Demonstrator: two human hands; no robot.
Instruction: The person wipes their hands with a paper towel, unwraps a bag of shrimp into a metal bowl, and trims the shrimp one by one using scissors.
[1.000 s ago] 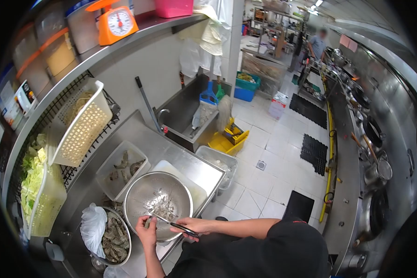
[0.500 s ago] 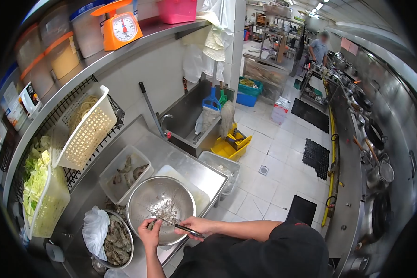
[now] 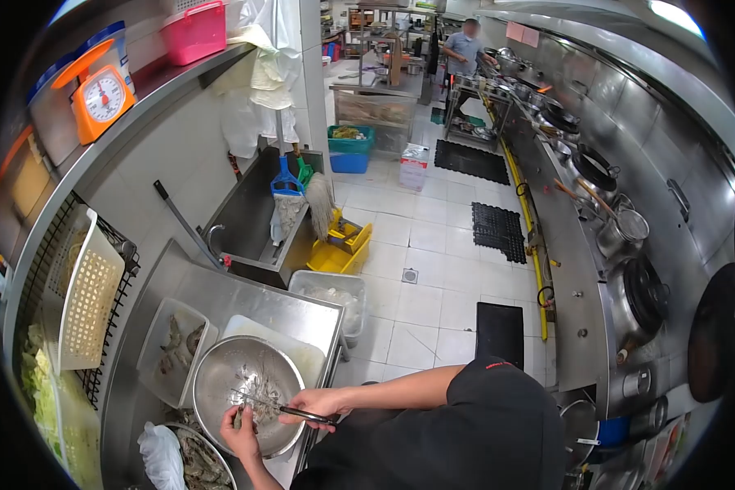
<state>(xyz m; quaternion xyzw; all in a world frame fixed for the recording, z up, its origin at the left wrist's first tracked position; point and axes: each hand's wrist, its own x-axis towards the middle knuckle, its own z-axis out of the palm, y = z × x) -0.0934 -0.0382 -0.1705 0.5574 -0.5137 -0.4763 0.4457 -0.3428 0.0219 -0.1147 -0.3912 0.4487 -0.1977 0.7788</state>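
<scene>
Over a large steel bowl, my right hand grips black-handled scissors, their blades pointing left toward my other hand. My left hand is closed in a pinch around a small shrimp, mostly covered by the fingers, close to the blade tips. Thin trimmed bits cling to the bowl's inside. To the lower left, a pile of whole shrimp fills another metal bowl, with a crumpled white plastic bag at its side. Behind, a clear plastic tub contains several shrimp.
A white cutting board lies under the bowl's far side on the steel counter. Perforated baskets stand on the left rack. Beyond are a sink with mops, a yellow bucket, and a person near the stoves.
My view has turned right, so the counter, bowls and shelf appear farther left. Both hands stay over the steel bowl, still holding the scissors and the shrimp.
</scene>
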